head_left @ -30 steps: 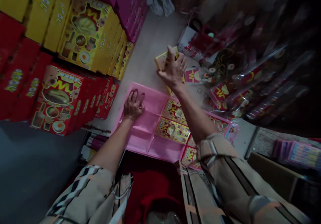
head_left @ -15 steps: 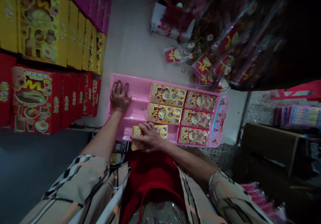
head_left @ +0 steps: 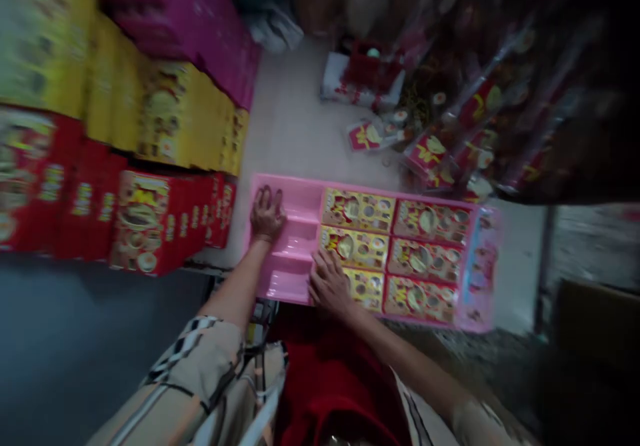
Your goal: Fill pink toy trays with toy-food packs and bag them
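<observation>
A long pink plastic tray (head_left: 295,239) with moulded compartments lies across the table. Three red toy boxes (head_left: 424,260) fill its right side, and yellow toy boxes (head_left: 355,249) sit beside them in the middle column. My left hand (head_left: 267,216) rests on the tray's left end with fingers spread, holding nothing. My right hand (head_left: 331,285) lies over the left end of the nearest yellow box (head_left: 367,289), fingers stretched out and pressing on it. That box is in the near middle compartment, partly hidden by the hand. The left column's compartments show bare pink plastic.
Stacks of yellow boxes (head_left: 167,109) and red boxes (head_left: 145,223) stand along the left, with magenta boxes (head_left: 200,26) behind. Bagged pieces (head_left: 367,135) and a white-and-red box (head_left: 337,79) lie at the back. A cardboard box (head_left: 590,339) is at the right.
The yellow box has gone from tilted over the tray's near edge into the near middle compartment. My right hand moved right with it, and its grip loosened. The camera view shifted.
</observation>
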Available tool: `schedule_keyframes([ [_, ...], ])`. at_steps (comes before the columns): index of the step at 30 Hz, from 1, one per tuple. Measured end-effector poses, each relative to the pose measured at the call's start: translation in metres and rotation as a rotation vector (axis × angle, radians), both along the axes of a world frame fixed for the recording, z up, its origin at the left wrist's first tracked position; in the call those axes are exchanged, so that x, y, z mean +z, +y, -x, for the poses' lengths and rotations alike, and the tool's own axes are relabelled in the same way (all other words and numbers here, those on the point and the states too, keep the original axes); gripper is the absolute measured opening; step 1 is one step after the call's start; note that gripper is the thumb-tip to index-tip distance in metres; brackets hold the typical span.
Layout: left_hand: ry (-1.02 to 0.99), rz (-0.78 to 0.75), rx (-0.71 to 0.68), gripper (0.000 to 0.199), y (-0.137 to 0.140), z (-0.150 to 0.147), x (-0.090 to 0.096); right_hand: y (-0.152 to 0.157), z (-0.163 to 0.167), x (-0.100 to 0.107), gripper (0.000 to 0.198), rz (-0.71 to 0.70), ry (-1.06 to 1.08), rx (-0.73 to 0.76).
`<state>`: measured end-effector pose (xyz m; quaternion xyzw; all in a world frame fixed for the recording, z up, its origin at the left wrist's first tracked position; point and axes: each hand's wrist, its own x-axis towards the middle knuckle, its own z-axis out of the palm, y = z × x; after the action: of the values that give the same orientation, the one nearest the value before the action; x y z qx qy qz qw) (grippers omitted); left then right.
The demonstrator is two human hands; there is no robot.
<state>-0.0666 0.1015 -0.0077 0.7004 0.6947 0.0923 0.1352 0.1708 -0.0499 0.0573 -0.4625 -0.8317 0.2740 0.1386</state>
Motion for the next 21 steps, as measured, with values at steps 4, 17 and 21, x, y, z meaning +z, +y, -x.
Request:
schedule_keyframes([
  [4, 0.061, -0.008, 0.001, 0.061, -0.003, -0.002, 0.000, -0.015, 0.009, -0.028, 0.060, 0.029, -0.051, -0.120],
  [17, -0.023, 0.001, 0.033, 0.069, -0.007, 0.003, 0.004, 0.291, 0.100, 0.069, 0.047, 0.269, 0.617, -0.544],
  [21, -0.030, -0.032, 0.033, 0.069, -0.006, 0.003, 0.001, 0.468, 0.186, 0.089, 0.075, 0.538, 0.795, -0.483],
])
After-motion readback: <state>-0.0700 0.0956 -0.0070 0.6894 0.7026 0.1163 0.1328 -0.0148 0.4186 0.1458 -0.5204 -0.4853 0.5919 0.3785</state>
